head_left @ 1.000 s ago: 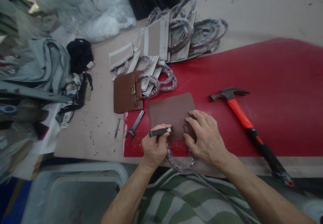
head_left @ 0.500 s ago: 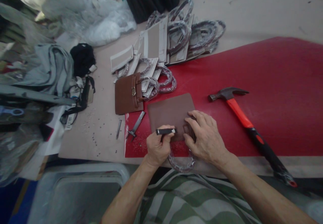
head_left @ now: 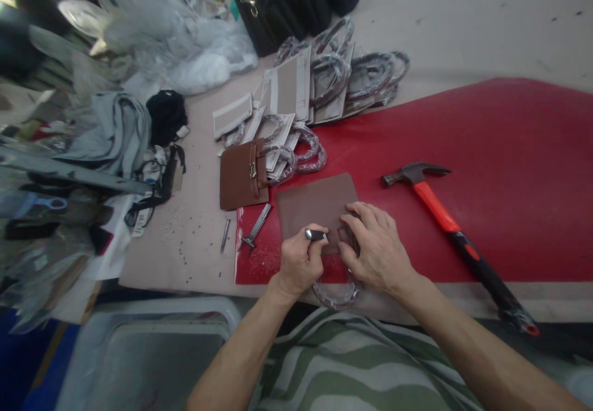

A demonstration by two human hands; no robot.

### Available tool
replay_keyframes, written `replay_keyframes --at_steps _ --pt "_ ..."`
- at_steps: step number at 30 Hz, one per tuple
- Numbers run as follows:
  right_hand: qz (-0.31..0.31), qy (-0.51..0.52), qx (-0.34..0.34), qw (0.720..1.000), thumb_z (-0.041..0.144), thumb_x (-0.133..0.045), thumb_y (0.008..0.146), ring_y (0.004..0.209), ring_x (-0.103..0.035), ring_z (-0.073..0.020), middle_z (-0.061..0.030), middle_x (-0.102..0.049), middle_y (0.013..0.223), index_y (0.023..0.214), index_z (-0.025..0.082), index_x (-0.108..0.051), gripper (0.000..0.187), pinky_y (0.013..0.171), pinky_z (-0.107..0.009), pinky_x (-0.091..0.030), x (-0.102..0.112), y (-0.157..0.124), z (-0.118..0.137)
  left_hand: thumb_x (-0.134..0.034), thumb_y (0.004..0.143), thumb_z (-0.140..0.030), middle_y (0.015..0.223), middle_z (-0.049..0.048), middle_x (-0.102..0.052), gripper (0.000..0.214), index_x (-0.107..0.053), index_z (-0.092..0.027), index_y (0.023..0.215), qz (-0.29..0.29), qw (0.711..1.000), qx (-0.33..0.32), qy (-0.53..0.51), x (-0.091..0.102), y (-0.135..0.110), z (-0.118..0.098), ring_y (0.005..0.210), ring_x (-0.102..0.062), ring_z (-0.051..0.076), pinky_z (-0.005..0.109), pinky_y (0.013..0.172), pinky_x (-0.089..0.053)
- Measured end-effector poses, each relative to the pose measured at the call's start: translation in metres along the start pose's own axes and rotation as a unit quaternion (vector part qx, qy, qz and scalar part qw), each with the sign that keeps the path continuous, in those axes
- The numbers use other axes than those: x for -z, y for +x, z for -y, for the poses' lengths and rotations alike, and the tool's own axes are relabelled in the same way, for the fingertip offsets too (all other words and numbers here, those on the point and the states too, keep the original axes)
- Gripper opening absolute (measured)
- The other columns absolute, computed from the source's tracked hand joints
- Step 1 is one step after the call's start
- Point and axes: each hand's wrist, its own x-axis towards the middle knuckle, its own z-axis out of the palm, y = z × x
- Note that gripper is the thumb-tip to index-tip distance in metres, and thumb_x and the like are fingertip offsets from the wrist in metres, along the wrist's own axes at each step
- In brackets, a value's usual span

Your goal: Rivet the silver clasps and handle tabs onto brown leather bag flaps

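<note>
A brown leather bag panel (head_left: 306, 204) lies flat on a red sheet in front of me, its plastic-wrapped handle (head_left: 337, 295) pointing toward my body. My left hand (head_left: 301, 259) is closed round a short black pen-like tool (head_left: 315, 235) over the panel's near part; its working tip is hidden by the fingers. My right hand (head_left: 375, 244) presses down on the panel's right side, thumb and fingers bent about a small brown strap (head_left: 345, 236). A finished-looking brown handbag piece (head_left: 241, 176) with a metal clasp lies to the upper left.
A claw hammer (head_left: 438, 204) rests at the right on the red sheet (head_left: 509, 151). A metal tool (head_left: 256, 227) and a thin metal rod (head_left: 225, 236) lie at the left. Wrapped handles and panels (head_left: 290, 86) are piled beyond, before black bags (head_left: 296, 3). A grey bin (head_left: 162, 312) stands below.
My left hand has shifted slightly right, and the black tool now stands steeper, its end turned toward me. My right hand keeps its place on the panel. The whole view has shifted a little.
</note>
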Motion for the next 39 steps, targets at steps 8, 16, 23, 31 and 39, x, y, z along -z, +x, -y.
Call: replay_keyframes --at_steps 8,16,23,31,39 --pt "-0.104 0.054 -0.020 0.993 0.029 -0.056 0.090 0.117 -0.058 -0.0323 -0.0162 -0.063 0.123 0.114 0.017 -0.062 0.027 0.098 -0.049 -0.047 0.021 -0.012 -0.022 -0.054 0.094 -0.015 0.094 0.0062 -0.076 0.014 -0.065 -0.018 0.102 0.012 1.000 0.000 -0.017 -0.001 -0.001 0.003 0.082 -0.074 0.016 0.024 0.076 -0.060" --pt "-0.008 -0.174 -0.182 0.968 0.035 -0.050 0.088 0.070 -0.056 -0.0299 -0.0153 -0.060 0.083 0.092 0.021 -0.060 0.018 0.056 -0.038 -0.039 0.090 -0.053 -0.069 -0.053 0.092 -0.013 0.091 0.0057 -0.074 0.014 -0.062 -0.019 0.101 0.016 0.999 0.002 -0.040 -0.004 0.001 0.006 0.082 -0.074 0.018 0.027 0.076 -0.060" --pt "0.067 0.299 -0.337 0.890 0.046 -0.055 0.073 0.045 -0.037 -0.0127 0.0019 -0.049 0.058 0.070 0.023 -0.055 0.023 0.039 -0.026 -0.035 0.098 -0.034 -0.044 -0.054 0.091 -0.014 0.090 0.0061 -0.074 0.014 -0.061 -0.019 0.101 0.015 1.000 -0.012 -0.015 -0.009 0.000 0.010 0.081 -0.074 0.020 0.028 0.073 -0.060" --pt "-0.068 0.176 -0.198 0.962 0.059 -0.048 0.095 0.042 -0.045 -0.0139 0.0018 -0.048 0.054 0.074 0.025 -0.048 0.040 0.040 -0.025 -0.032 0.135 -0.023 0.023 -0.055 0.091 -0.014 0.088 0.0071 -0.073 0.014 -0.061 -0.019 0.103 0.019 1.000 -0.022 -0.002 -0.013 -0.001 0.013 0.081 -0.074 0.022 0.030 0.075 -0.061" --pt "-0.080 -0.111 0.129 0.982 0.040 -0.040 0.104 0.034 -0.037 -0.0136 0.0052 -0.043 0.050 0.077 0.027 -0.040 0.030 0.042 -0.031 -0.020 0.169 -0.017 0.038 -0.054 0.090 -0.014 0.089 0.0072 -0.073 0.015 -0.061 -0.019 0.103 0.016 0.999 -0.032 -0.002 -0.012 0.001 0.010 0.080 -0.074 0.022 0.030 0.073 -0.060"
